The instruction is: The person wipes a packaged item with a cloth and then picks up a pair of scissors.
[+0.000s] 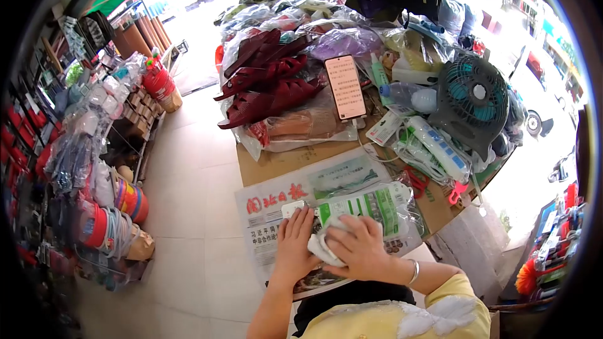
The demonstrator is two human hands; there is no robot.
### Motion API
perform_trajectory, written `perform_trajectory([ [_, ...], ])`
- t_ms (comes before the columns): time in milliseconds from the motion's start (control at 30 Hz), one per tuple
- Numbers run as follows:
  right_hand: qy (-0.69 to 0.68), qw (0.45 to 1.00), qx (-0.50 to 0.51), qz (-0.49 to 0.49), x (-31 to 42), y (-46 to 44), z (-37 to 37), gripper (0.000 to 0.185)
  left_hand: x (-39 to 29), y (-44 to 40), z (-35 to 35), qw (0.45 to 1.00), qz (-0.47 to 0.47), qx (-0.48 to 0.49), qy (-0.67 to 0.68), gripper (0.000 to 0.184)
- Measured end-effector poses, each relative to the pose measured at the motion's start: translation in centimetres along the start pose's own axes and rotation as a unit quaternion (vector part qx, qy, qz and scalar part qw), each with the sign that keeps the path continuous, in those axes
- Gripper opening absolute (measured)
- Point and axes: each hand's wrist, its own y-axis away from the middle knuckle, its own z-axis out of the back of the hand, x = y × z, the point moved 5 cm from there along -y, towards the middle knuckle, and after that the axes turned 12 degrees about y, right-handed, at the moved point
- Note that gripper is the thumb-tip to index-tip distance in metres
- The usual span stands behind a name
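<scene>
My right hand (364,250) is closed around a crumpled white cloth (323,248), pressed onto a flat white-and-green package (357,208). Clear plastic wrap shows around the package's right end. My left hand (294,245) lies flat with its fingers stretched out, at the package's left side. Its fingertips touch a small white piece (293,208), whose kind I cannot make out. Under both hands a newspaper (254,229) with red headline characters is spread out. The hands and cloth hide part of the package.
Beyond the newspaper are a lit phone (345,86), dark red sandals (270,91), a grey fan (474,100), a plastic bottle (411,97) and a wrapped white power strip (440,149). Red scissors (416,182) lie by the package. Stocked shelves (135,113) line the left.
</scene>
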Motion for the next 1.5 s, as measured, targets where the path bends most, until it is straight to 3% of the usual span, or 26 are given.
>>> perform_trajectory([
  [67,-0.03,0.999,-0.04,0.0,0.4,0.0,0.6,0.054,0.0,0.1,-0.1,1.0,-0.004,-0.007,-0.01,0.096],
  [133,-0.03,0.998,0.032,-0.047,-2.2,1.3,0.5,0.049,-0.8,0.0,0.5,1.0,0.006,-0.001,0.009,0.096],
  [367,0.072,0.966,-0.031,-0.245,-10.6,6.3,0.9,0.049,-0.4,0.1,0.1,1.0,0.015,0.0,0.019,0.1],
  [467,0.083,0.972,-0.018,-0.217,-6.8,4.4,0.5,0.049,-0.6,0.0,0.2,1.0,0.012,0.001,0.015,0.098],
  [500,0.074,0.975,0.029,-0.209,-5.0,3.5,0.0,0.049,-0.6,-0.1,0.2,1.0,0.011,0.003,0.016,0.097],
  [600,-0.008,0.99,0.025,-0.14,-1.0,1.1,0.2,0.049,-0.2,0.0,0.0,1.0,-0.005,0.009,0.006,0.097],
  [667,-0.069,0.991,-0.036,-0.109,-0.3,0.6,0.8,0.048,-0.3,0.0,0.1,1.0,-0.003,0.011,0.003,0.097],
  [833,-0.02,0.979,-0.058,-0.194,-7.1,3.3,1.2,0.025,-0.7,-0.1,0.3,1.0,0.012,0.009,0.006,0.098],
  [967,0.044,0.954,-0.099,-0.281,-10.8,5.4,1.3,0.021,-0.4,-0.1,0.1,1.0,0.014,0.005,0.026,0.103],
  [1067,0.095,0.961,-0.08,-0.248,-8.1,4.2,0.6,0.02,-0.4,-0.2,0.0,1.0,0.017,0.008,0.024,0.104],
  [1133,0.041,0.982,-0.034,-0.181,-4.7,2.0,0.4,0.019,-0.4,-0.2,0.1,1.0,0.017,0.008,0.019,0.104],
  [1200,-0.011,0.99,-0.053,-0.128,-1.5,0.1,0.5,0.018,-0.5,-0.1,0.2,1.0,0.012,0.009,0.014,0.104],
  [1333,-0.054,0.989,-0.07,-0.116,-1.3,-0.6,0.9,0.018,-0.4,0.1,0.4,1.0,0.005,0.006,0.012,0.103],
  [1500,0.013,0.977,-0.061,-0.203,-7.3,2.4,1.5,0.021,-0.7,0.0,0.5,1.0,0.011,0.0,0.021,0.1],
])
